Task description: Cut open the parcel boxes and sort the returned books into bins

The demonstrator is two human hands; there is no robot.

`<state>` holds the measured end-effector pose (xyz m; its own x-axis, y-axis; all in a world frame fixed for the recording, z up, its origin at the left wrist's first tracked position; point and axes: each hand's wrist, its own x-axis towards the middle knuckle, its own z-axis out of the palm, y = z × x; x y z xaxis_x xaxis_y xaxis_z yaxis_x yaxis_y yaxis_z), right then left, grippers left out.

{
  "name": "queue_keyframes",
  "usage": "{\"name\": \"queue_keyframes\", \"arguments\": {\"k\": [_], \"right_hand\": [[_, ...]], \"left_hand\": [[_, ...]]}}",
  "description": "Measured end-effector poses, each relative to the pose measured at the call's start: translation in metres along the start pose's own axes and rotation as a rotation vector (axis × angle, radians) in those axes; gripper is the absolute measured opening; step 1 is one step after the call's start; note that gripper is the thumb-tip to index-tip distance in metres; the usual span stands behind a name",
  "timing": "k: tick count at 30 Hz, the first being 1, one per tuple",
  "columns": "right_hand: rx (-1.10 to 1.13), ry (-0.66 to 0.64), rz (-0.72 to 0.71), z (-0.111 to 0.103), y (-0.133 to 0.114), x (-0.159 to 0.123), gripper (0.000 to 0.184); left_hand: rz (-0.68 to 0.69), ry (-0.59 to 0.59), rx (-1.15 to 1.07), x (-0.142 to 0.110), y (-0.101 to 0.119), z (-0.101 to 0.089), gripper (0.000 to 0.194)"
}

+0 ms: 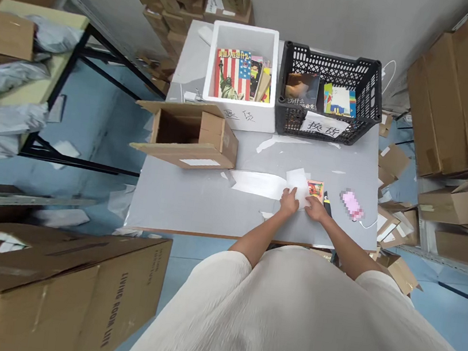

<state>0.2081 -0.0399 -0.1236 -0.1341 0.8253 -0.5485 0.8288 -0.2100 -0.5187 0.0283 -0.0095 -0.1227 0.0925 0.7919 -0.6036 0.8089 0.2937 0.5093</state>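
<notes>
Both of my hands are over the right part of the grey table, at a small white sheet of paper (298, 180). My left hand (290, 202) has its fingers closed on the sheet's lower left part. At its right edge, my right hand (315, 209) grips it with fingers bent. A small colourful printed booklet or card (315, 188) lies partly under the sheet, just beyond my right fingers. Right of that hand is a black cutter-like tool (327, 204). A long white paper strip (259, 183) stretches left from my left hand.
An open cardboard box (208, 143) lies on the table's left (161, 200). Behind are a white foam box (238, 113) and a black crate (288, 84), both holding books. A blurred pink object (352, 205) with a cable sits right. Shelves and cartons (130, 294) surround the table.
</notes>
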Motion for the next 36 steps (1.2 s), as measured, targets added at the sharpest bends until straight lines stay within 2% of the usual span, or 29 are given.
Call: {"name": "queue_keyframes", "arguments": {"k": [4,10,15,22,26,28,31,34,36], "right_hand": [[-0.035,-0.002,0.0,0.003,-0.001,-0.001,0.061],[-0.019,-0.001,0.01,0.006,0.003,-0.002,0.066],[-0.027,0.001,-0.008,0.007,0.003,-0.004,0.068],[-0.002,0.008,-0.001,0.008,0.001,-0.008,0.079],[0.033,0.028,0.045,0.005,-0.002,-0.009,0.074],[0.044,0.023,0.074,0.003,-0.003,-0.008,0.067],[0.061,0.021,0.093,0.002,-0.003,-0.006,0.058],[0.09,0.059,0.061,0.001,-0.005,-0.003,0.059],[0.081,0.134,-0.005,0.0,-0.012,0.0,0.06]], "left_hand": [[0.025,0.029,0.163,0.004,0.005,-0.001,0.081],[0.188,0.074,0.393,0.007,0.002,-0.008,0.049],[0.279,0.098,0.47,0.007,0.001,-0.012,0.033],[0.367,0.071,0.537,0.018,0.012,-0.019,0.034],[0.371,0.058,0.58,0.015,0.014,-0.021,0.035],[0.373,0.074,0.59,0.011,0.011,-0.027,0.036],[0.365,0.11,0.614,0.003,0.002,-0.046,0.038],[0.384,0.143,0.654,-0.006,-0.009,-0.071,0.039],[0.406,0.166,0.669,-0.014,-0.016,-0.084,0.037]]}}
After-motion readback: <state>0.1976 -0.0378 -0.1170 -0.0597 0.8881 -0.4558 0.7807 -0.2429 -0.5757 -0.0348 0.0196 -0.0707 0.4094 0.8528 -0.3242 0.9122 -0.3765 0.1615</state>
